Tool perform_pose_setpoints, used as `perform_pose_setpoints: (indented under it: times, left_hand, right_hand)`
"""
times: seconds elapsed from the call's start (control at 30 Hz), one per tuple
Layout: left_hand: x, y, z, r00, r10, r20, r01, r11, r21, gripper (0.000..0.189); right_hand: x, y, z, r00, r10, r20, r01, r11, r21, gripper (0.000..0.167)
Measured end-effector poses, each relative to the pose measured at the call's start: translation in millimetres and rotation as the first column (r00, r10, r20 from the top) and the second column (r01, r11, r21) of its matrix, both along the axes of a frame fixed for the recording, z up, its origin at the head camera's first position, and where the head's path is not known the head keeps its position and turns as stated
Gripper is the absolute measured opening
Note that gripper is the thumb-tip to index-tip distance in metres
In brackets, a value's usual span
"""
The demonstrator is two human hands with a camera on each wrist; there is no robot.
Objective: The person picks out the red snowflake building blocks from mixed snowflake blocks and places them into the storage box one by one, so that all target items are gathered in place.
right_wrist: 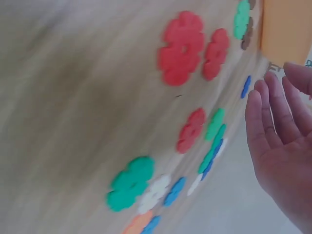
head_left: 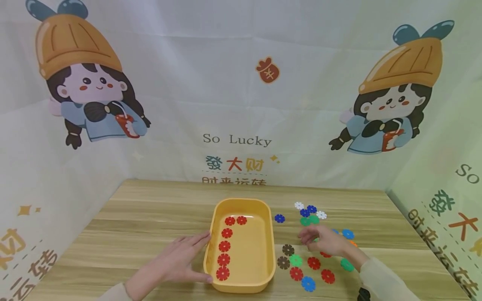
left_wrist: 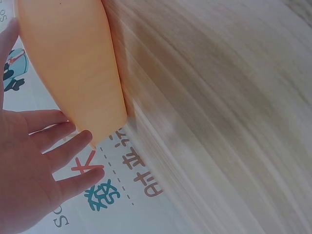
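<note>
A yellow tray [head_left: 242, 288] stands on the table with several red snowflake discs [head_left: 224, 246] inside, in a line along its left side and two at the far end. My left hand [head_left: 177, 259] rests at the tray's left wall, fingers spread, thumb near the front corner. In the left wrist view its straight fingers lie by the tray's outer wall [left_wrist: 73, 63]. To the right of the tray, my right hand [head_left: 325, 240] hovers above scattered discs, partly hiding some. The right wrist view shows its fingers [right_wrist: 280, 114] loosely extended, holding nothing.
Loose discs lie right of the tray: a red disc [head_left: 314, 263], a blue disc [head_left: 308, 284], a brown disc [head_left: 283, 262], a green disc [head_left: 296, 260], a white disc [head_left: 299, 205] and several more. A printed curtain [head_left: 241, 104] closes off the table's back and sides.
</note>
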State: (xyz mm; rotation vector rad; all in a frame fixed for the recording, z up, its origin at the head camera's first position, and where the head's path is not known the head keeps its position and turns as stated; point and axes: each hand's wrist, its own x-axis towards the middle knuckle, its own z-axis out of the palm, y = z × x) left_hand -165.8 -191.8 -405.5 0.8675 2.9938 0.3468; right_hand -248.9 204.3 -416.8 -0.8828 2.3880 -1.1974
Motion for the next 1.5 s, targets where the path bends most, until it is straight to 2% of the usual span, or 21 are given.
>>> perform_pose_setpoints:
  times: [0.07, 0.17, 0.37, 0.57, 1.23, 1.4, 1.5]
  left_hand:
    - [0.3, 0.0, -0.3, 1.000, 0.000, -0.003, 0.000, 1.000, -0.003, 0.100]
    - [0.6, 0.1, -0.6, 1.000, -0.001, -0.011, 0.000, 1.000, -0.007, 0.100]
    - [0.6, 0.7, 0.1, 1.000, -0.005, -0.013, 0.005, 1.000, 0.002, 0.100]
    - [0.0, 0.7, -0.3, 1.000, -0.007, -0.022, 0.007, 1.000, 0.002, 0.099]
    - [-0.7, 0.2, -1.4, 1.000, -0.003, -0.016, 0.003, 1.000, -0.001, 0.101]
    - [-0.9, 0.1, -0.9, 1.000, -0.002, -0.005, 0.002, 1.000, 0.002, 0.101]
    - [-0.6, -0.1, -1.3, 1.000, -0.002, -0.001, 0.002, 1.000, 0.004, 0.101]
  right_hand:
    - [3.2, 4.5, -2.0, 0.998, 0.026, 0.048, -0.026, 1.000, -0.011, 0.035]
    - [6.5, 10.6, -6.5, 0.995, 0.064, 0.071, -0.064, 0.998, 0.000, 0.035]
    - [10.7, 20.8, -17.4, 0.994, 0.108, 0.008, -0.109, 0.992, 0.070, 0.036]
    - [12.6, 24.6, -20.6, 0.990, 0.140, -0.036, -0.135, 0.985, 0.106, 0.034]
    - [18.2, 15.4, -12.8, 0.994, 0.078, -0.075, -0.058, 0.967, 0.249, 0.030]
    - [18.0, 11.6, -12.1, 0.999, 0.041, -0.034, -0.031, 0.967, 0.254, 0.031]
    - [17.4, 10.8, -12.0, 0.998, 0.047, -0.029, -0.039, 0.968, 0.246, 0.032]
